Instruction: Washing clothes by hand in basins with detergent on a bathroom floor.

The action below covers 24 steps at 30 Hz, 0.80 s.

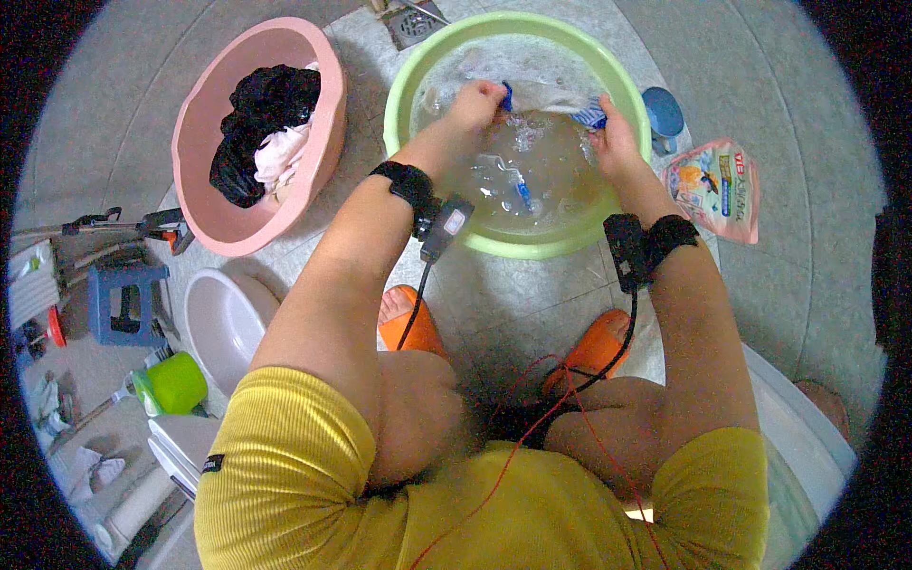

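Note:
In the green basin [396, 104] of cloudy, sudsy water, my two hands stretch out a long white cloth with blue ends [551, 98], which looks like a sock. My left hand [473, 106] pinches its dark blue end near the far left of the basin. At the right side, my right hand [614, 141] grips the blue-and-white striped end, close to the rim. A second white-and-blue piece [521, 190] shows through the water nearer to me; its shape is unclear.
Left of the green basin stands a pink basin [198, 180] with black and pale pink clothes [271, 119]. A pale tub [223, 318], blue stool [126, 304] and green container [178, 383] lie nearer left. Right are a blue cup [662, 114] and pink pouch [717, 190].

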Tool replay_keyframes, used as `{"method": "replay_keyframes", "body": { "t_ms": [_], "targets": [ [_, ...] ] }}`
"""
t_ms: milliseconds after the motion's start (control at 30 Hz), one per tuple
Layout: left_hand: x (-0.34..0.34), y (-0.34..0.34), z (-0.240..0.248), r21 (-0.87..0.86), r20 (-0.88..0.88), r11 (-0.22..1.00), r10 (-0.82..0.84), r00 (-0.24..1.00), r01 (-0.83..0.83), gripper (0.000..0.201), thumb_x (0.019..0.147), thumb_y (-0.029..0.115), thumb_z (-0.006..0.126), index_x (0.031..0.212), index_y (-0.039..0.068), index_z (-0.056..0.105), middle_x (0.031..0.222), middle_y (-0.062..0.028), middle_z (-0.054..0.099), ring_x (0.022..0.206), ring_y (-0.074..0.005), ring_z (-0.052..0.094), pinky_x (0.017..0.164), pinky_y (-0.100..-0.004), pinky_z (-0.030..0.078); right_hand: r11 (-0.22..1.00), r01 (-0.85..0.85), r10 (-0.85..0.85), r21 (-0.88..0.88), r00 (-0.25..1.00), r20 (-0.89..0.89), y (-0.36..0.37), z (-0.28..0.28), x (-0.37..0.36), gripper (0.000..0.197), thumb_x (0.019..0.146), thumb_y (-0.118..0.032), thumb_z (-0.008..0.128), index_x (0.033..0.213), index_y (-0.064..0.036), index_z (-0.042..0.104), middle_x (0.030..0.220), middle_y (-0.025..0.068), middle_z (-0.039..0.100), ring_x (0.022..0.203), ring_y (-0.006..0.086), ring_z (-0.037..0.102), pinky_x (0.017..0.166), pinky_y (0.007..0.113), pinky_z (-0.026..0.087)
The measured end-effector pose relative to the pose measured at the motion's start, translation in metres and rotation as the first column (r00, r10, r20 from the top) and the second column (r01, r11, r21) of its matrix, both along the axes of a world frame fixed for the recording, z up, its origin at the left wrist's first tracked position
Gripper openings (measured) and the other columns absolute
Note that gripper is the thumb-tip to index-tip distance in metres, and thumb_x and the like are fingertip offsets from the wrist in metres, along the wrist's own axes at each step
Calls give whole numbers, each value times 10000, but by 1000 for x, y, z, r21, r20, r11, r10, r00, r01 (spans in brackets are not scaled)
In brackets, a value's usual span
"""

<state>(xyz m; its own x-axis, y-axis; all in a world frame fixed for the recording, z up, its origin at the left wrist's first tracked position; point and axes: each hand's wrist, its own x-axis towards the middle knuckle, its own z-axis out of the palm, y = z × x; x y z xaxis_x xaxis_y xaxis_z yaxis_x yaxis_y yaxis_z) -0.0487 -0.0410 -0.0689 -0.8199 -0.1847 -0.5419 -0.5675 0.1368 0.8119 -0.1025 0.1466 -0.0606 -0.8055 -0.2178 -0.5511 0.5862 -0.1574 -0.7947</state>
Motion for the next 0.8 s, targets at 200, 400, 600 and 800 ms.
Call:
{"method": "replay_keyframes", "body": {
  "t_ms": [200,400,600,800],
  "targets": [
    [-17,2,9,703,42,600,503,863,-383,212,828,217,346,874,28,433,725,-87,484,618,-187,498,586,-325,481,957,56,11,286,974,-226,28,-26,-18,369,814,-319,358,983,-2,440,932,107,503,840,208,481,737,329,374],
    [-2,6,17,630,81,744,221,972,-222,232,778,260,478,838,36,481,801,-71,515,728,-162,513,675,-286,461,981,138,-119,132,982,-146,19,-19,-9,232,830,-252,356,975,-85,428,873,14,503,774,110,488,637,251,396],
    [2,-6,-5,376,93,921,74,993,-104,214,775,254,490,886,73,513,824,-29,528,705,-121,508,609,-235,459,989,87,-73,117,990,-120,22,-30,-10,373,816,-307,354,1067,-33,377,929,100,481,815,192,483,670,365,397],
    [-5,2,4,544,12,786,343,939,-293,259,780,287,474,941,85,470,791,-18,522,648,-117,495,569,-254,449,992,68,-60,106,995,-75,20,-39,-10,354,816,-294,344,1048,-30,388,879,88,489,706,186,503,578,328,410]
  ]
}}
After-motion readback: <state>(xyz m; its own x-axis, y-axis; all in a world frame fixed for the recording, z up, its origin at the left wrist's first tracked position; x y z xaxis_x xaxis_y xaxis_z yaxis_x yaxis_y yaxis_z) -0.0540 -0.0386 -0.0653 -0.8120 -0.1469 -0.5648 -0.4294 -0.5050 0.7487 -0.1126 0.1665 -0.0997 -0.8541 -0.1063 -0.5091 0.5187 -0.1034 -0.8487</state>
